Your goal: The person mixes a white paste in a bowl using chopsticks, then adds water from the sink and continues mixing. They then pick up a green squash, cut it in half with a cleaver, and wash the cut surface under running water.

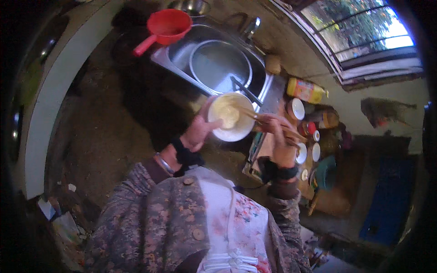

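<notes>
A white bowl (234,135) is held in my left hand (199,131), its thumb hooked over the rim. Inside the bowl lies a pale yellow mixture (228,115), blurred, so its exact kind is hard to tell. My right hand (278,131) grips a pair of wooden chopsticks (251,112), whose tips reach into the mixture. The bowl is in front of my chest, just short of the sink's near edge. Dark bands circle both wrists.
Beyond the bowl, a steel sink (177,76) holds a round basin (220,63). A red dipper (169,27) rests at its far left corner, near the faucet (252,27). On the right counter stand a yellow bottle (305,90), a small white bowl (297,109) and several containers.
</notes>
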`<state>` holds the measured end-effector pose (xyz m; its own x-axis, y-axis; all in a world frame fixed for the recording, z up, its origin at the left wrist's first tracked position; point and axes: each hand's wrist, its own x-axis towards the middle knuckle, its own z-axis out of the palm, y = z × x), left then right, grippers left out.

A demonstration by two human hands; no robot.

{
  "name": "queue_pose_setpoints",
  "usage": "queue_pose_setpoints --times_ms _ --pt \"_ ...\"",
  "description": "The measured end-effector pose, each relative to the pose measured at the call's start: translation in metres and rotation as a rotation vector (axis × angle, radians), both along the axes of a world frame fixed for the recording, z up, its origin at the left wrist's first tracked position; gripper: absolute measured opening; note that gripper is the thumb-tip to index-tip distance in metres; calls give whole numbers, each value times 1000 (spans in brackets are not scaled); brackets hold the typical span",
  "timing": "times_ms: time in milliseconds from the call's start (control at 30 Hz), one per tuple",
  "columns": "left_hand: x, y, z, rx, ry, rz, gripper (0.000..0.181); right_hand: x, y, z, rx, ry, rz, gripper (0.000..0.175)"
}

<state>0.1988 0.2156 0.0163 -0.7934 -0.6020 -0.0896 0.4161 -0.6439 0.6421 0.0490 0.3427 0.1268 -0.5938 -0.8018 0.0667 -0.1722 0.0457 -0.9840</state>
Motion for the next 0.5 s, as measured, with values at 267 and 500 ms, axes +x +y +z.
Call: queue_pose_setpoints --times_ms 267,500 --pt "-18 11 -4 -190 -94 126 72 2 12 10 167 -56 -73 21" --pt "-19 11 -16 -184 -111 278 66 -3 13 16 219 -58 70 20"
